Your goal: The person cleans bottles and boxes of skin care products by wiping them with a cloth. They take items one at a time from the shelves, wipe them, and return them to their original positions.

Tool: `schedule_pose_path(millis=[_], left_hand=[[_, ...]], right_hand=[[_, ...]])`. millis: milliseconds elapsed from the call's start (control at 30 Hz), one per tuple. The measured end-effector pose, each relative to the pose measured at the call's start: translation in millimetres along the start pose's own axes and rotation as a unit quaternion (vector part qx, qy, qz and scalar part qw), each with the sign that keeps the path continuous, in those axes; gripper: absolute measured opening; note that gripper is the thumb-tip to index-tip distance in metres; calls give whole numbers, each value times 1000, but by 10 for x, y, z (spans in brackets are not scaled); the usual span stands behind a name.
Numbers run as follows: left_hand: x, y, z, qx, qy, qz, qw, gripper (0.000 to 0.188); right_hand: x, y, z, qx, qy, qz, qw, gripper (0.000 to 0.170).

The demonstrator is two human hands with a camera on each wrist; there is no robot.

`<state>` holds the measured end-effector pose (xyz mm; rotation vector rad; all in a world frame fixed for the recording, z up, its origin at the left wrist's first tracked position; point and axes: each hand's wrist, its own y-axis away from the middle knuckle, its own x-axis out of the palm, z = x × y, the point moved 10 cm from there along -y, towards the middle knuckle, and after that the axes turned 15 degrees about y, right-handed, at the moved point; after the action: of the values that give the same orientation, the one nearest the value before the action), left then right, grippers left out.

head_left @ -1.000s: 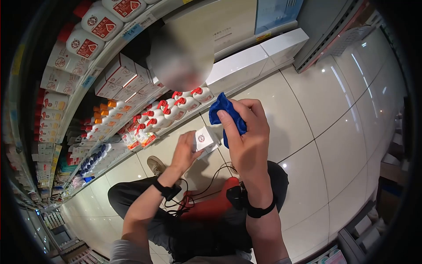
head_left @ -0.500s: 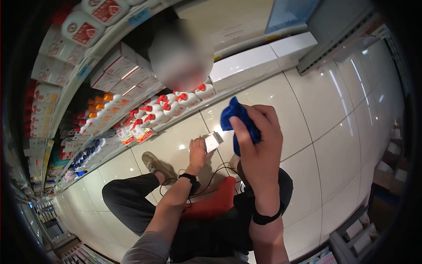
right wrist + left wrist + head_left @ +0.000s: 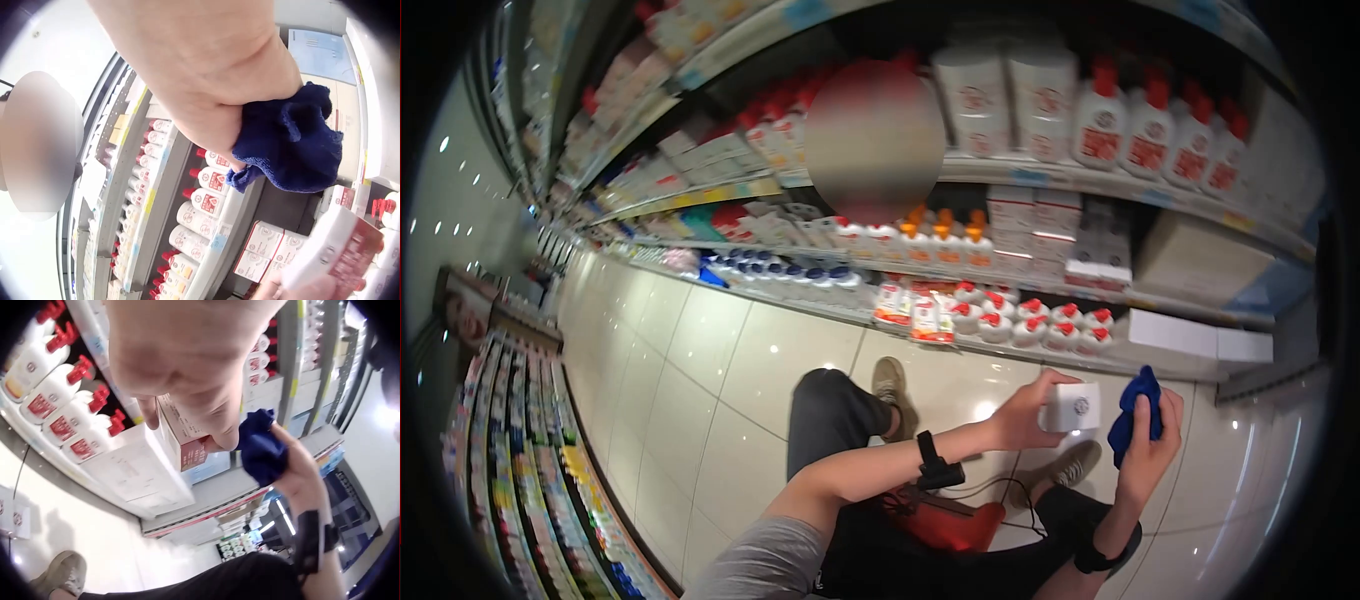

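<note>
Above tiled floor (image 3: 790,345), in front of bottom shelf (image 3: 1040,357): left hand (image 3: 1022,416) grips small white-and-red carton (image 3: 1075,407), fingers curled along its sides. Right hand (image 3: 1158,440) near carton, pinching crumpled blue cloth (image 3: 1141,388) between thumb and fingers; visible gap between cloth and carton. Behind, on shelf: white bottles with red pumps (image 3: 996,326), long white boxes (image 3: 1170,335) beside them.

A short grey sleeve (image 3: 762,560) shows at the bottom of the head view. The hands (image 3: 1028,412) are bare. A black strap (image 3: 924,445) with a boxy black module (image 3: 941,473) rings the left wrist; a black band (image 3: 1090,552) the right. Dark trousers (image 3: 830,420), tan lace-up shoes (image 3: 890,388).
</note>
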<state>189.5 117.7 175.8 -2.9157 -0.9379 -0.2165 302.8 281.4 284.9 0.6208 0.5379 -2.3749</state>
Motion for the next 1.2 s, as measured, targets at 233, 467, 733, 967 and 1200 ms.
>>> schedule_pose_path(millis=[233, 467, 733, 967, 1200], left_hand=[[-313, 69, -952, 97, -105, 24, 989, 82], [-561, 122, -825, 164, -68, -30, 984, 75], [-759, 4, -805, 169, -18, -81, 982, 78], [-787, 78, -812, 167, -4, -114, 979, 77], [-567, -63, -124, 9, 380, -181, 907, 40]], right_hand=[[625, 344, 735, -193, 128, 63, 971, 22], [1033, 438, 807, -250, 164, 111, 948, 24], [1224, 139, 864, -271, 188, 101, 938, 20], [1080, -181, 210, -178, 129, 112, 969, 29], [726, 245, 280, 8, 94, -52, 994, 43]])
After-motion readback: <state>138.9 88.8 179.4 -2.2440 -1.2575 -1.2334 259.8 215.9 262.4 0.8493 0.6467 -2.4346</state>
